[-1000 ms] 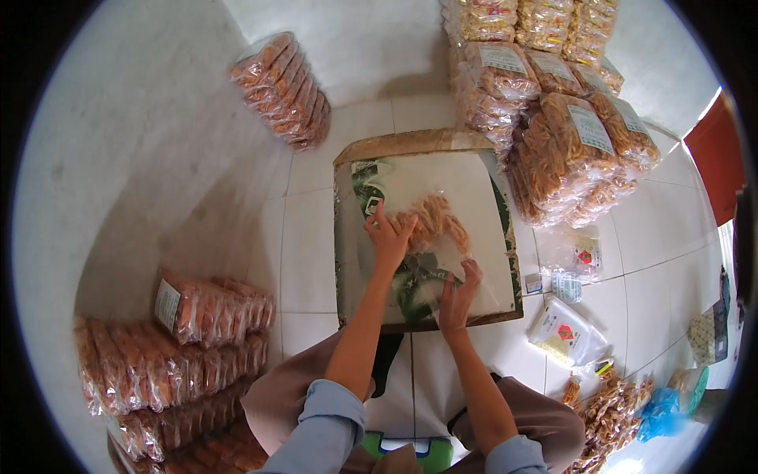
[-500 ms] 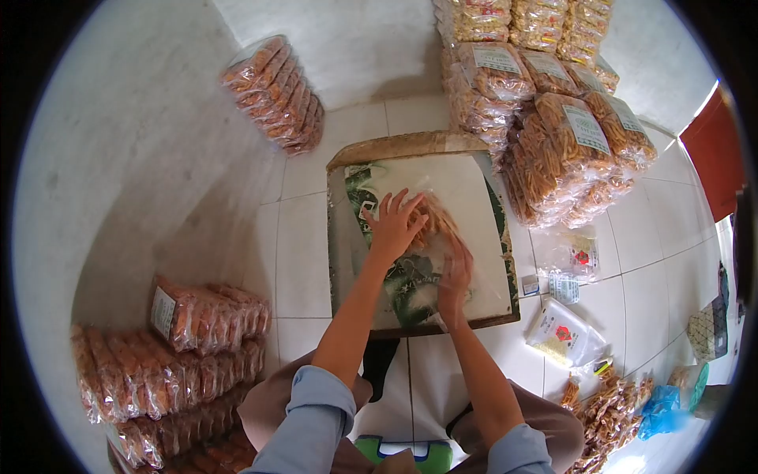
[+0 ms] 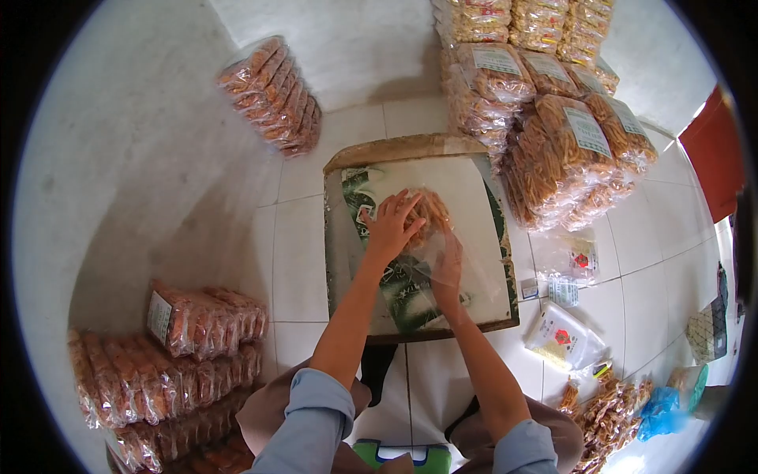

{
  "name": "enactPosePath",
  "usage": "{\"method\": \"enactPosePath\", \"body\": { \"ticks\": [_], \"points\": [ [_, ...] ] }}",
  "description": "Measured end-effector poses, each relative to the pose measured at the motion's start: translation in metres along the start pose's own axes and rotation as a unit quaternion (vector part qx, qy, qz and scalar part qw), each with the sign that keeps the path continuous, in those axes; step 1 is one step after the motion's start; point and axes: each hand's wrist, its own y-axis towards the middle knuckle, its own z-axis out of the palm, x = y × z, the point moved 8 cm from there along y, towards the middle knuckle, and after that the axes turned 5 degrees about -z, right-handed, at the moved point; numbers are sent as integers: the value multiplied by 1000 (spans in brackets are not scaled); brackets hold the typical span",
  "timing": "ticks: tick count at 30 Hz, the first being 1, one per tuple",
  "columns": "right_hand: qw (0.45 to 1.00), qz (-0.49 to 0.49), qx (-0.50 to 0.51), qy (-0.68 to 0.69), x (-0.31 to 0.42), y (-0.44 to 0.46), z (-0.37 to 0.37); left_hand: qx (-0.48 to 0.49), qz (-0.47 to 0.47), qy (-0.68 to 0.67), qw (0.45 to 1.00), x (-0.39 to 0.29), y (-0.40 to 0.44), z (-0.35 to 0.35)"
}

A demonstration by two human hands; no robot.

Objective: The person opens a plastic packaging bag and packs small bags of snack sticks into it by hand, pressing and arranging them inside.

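A clear plastic bag of brown snack sticks [image 3: 429, 215] lies on a low board-topped table [image 3: 474, 178] with a green printed patch. My left hand [image 3: 389, 227] rests on the left side of the snacks, its fingers spread. At the lower right of the bundle, my right hand [image 3: 448, 265] touches the clear plastic, fingers extended upward and close to the snacks. Loose transparent film spreads below and right of the bundle.
Packed snack bags [image 3: 564, 150] are piled at the upper right, with another stack [image 3: 276, 99] at the upper left and more packs [image 3: 150, 371] at the lower left. Empty bags [image 3: 564, 336], loose snacks [image 3: 612, 415] and a blue bag [image 3: 662, 411] lie at the right.
The snacks have been drawn into a more compact bundle. My left hand has moved onto their left side, and my right hand has shifted up and left toward them.
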Motion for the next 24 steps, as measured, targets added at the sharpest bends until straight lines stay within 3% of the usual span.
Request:
{"method": "enactPosePath", "body": {
  "ticks": [4,6,7,10,12,14,15,17,22,24],
  "points": [
    [999,3,42,13,-1,15,10,12,-5,-9,1000,1,2,-3],
    [994,-93,64,2,12,24,10,6,-18,15,1000,0,5,-3],
    [994,-95,62,-2,17,22,6,1,-33,38,999,0,6,-2],
    [996,-80,-21,-29,24,-7,-29,-43,-40,82,995,-3,7,-6],
    [996,-70,24,-53,14,-35,-47,-64,-49,70,994,-12,4,-18],
    [997,6,37,-70,4,-61,-81,-88,-52,55,993,-35,-1,-28],
    [996,3,26,-83,7,-72,-104,-128,-53,12,990,-50,-9,-36],
    [979,177,12,-104,-15,-95,-152,-169,-35,-45,984,-88,-27,-45],
    [963,179,-160,-122,32,-95,-293,-122,141,-332,925,-240,-90,-51],
    [967,171,-146,-124,73,-92,-343,-84,203,-404,888,-303,-118,-60]
  ]
}}
